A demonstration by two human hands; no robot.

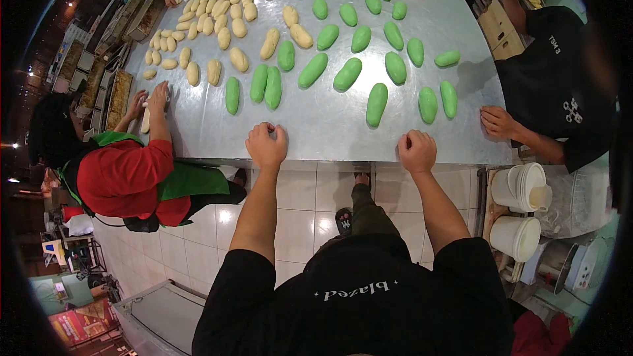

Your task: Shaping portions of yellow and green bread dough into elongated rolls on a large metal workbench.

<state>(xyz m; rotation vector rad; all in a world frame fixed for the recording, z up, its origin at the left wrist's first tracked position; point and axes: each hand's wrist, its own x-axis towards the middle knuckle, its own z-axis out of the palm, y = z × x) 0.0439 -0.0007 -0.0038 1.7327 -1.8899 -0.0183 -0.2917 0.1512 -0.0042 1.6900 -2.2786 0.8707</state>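
My left hand (pixel 266 146) rests as a loose fist on the near edge of a metal table (pixel 323 138). My right hand (pixel 418 151) is curled the same way on that edge, further right. Nothing shows in either hand. Beyond my left hand lie long green dough pieces (pixel 273 88), two of them side by side. Nearest to my right hand are a green dough roll (pixel 376 105) and a shorter one (pixel 428 105). More green pieces spread over the middle and far right. Pale yellow dough pieces (pixel 239 59) crowd the far left.
At the left, a person in red sleeves and green apron (pixel 125 171) handles a pale, long piece. Another person's hand (pixel 499 122) rests on the right edge. More people stand at the far side. White buckets (pixel 515 237) stand lower right; filled trays (pixel 119 100) line the left.
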